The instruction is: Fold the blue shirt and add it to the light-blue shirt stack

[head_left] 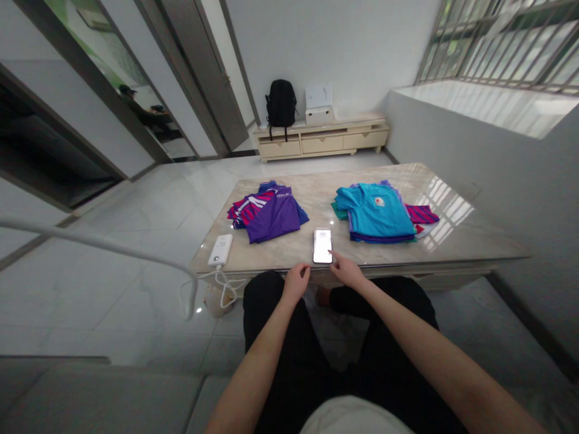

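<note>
White and lit, the phone (pixel 322 246) lies near the front edge of the stone table (pixel 452 235). The right hand (pixel 347 269) pokes it with one finger. The left hand (pixel 296 282) is curled, holding nothing. The purple shirt (pixel 271 214) says "2024".

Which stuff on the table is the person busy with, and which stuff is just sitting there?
Busy with:
- phone, touched by a finger of the right hand
- left hand, loosely curled at the table edge beside it

Just sitting there:
- purple shirt pile
- blue shirt pile
- white power bank with its cable
- black backpack on the far cabinet
</note>
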A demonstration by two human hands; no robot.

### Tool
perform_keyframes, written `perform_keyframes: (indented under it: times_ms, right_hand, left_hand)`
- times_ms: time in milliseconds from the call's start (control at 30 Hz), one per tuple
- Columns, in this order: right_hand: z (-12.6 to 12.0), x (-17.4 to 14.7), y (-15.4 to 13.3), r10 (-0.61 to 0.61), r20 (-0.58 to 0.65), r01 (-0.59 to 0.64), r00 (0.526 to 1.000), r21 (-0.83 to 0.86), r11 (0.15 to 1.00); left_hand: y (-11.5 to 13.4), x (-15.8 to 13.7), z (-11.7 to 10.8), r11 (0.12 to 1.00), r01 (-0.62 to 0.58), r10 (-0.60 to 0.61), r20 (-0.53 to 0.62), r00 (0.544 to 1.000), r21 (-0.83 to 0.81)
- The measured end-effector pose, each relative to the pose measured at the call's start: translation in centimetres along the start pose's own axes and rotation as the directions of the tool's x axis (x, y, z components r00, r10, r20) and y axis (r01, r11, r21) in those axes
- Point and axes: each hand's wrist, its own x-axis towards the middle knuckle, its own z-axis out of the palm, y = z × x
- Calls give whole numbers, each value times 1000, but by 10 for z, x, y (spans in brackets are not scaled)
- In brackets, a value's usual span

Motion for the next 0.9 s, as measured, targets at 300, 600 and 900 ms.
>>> perform_keyframes:
  times_ms: [300,600,900]
  right_hand:
    - [-1,0,3,-7,-48,7,999,4,1000]
    - [-9,17,10,-46,-128,44,991,-21,999]
    - [-9,22,9,-72,-103,67,992,-52,996]
  left_hand:
    - [2,0,-1,1000,-12,12,2,1000,-4]
    - [4,1,2,999,-13,13,5,1000,-29]
    - [9,12,7,998,6,-5,12,1000,-62]
